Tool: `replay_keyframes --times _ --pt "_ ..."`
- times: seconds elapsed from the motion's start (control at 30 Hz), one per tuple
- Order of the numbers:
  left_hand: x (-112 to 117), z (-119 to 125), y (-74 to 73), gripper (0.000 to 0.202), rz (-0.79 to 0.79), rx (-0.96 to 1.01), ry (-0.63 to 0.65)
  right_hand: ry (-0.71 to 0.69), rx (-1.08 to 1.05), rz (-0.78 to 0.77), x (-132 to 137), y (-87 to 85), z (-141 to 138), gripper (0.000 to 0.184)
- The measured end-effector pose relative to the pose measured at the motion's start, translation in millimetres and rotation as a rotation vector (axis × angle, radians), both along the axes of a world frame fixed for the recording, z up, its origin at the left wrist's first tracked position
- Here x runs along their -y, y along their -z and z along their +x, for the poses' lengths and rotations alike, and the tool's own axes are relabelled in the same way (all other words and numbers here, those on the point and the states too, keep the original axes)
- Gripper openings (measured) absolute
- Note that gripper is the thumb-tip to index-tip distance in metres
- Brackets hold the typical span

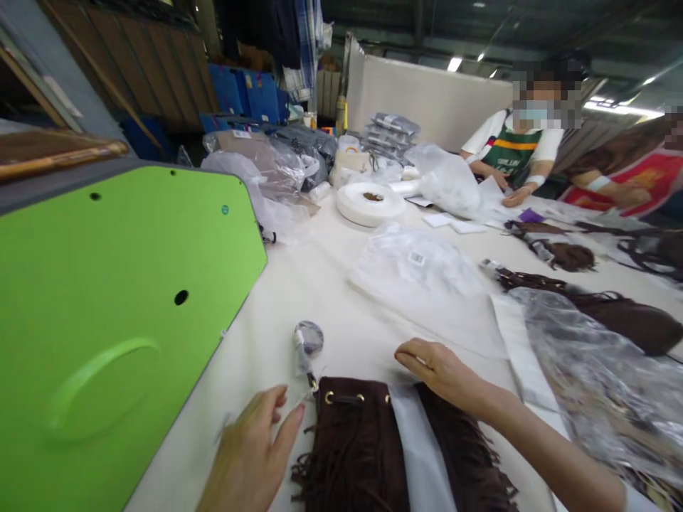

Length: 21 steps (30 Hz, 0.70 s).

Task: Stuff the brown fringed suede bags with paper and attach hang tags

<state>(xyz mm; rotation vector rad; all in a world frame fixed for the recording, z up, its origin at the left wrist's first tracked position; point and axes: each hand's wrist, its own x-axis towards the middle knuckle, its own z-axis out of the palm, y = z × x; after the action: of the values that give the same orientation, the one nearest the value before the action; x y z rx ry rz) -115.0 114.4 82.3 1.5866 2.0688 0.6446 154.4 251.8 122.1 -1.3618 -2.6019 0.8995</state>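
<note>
A dark brown fringed bag (357, 441) with gold eyelets lies on the table in front of me, a whitish translucent strip (424, 448) running down its middle. My left hand (253, 444) is just left of its top corner, thumb and fingers apart. By that corner a clasp and a round grey tag (309, 338), seemingly wrapped in clear plastic, extend from the bag. Over the bag's upper right edge hovers or rests my right hand (440, 366), fingers stretched out together; I cannot tell whether it touches the bag. Neither hand visibly grips anything.
A green panel (122, 299) stands along the left. Beyond the bag lie a clear plastic bag (416, 270) with a barcode label and a white roll (371, 205). More brown bags (613, 309) and plastic wrapping (597, 384) lie right. Two co-workers stand across the table.
</note>
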Motion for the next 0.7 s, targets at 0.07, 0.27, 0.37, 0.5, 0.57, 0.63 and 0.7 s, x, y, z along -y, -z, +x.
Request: replay_keyframes --times 0.07,0.27,0.37,0.5,0.57,0.63,0.7 --pt "-37 22 -14.0 0.030 -0.154 -0.093 -0.056 -0.002 0.015 0.014 14 2.2 8 0.032" --pt "-77 42 -23.8 0.043 -0.115 -0.241 -0.032 -0.004 0.035 0.024 47 1.4 27 0.033" --pt "-79 45 -22.6 0.042 -0.137 -0.217 -0.078 0.045 0.034 0.056 48 -2.2 26 0.033" --pt "-88 51 -13.0 0.027 -0.142 -0.101 -0.088 0.052 0.032 0.078 46 -7.9 -7 0.032" --pt "-91 53 -7.6 0.022 -0.106 -0.019 -0.097 0.023 0.041 0.052 45 -9.1 -29 0.026" --pt "-89 52 -4.0 0.022 -0.057 0.094 -0.100 0.013 0.053 0.010 45 -8.9 -46 0.018" --pt "-83 50 -2.6 0.026 -0.008 0.231 -0.081 0.012 0.051 -0.036 46 -7.9 -54 0.018"
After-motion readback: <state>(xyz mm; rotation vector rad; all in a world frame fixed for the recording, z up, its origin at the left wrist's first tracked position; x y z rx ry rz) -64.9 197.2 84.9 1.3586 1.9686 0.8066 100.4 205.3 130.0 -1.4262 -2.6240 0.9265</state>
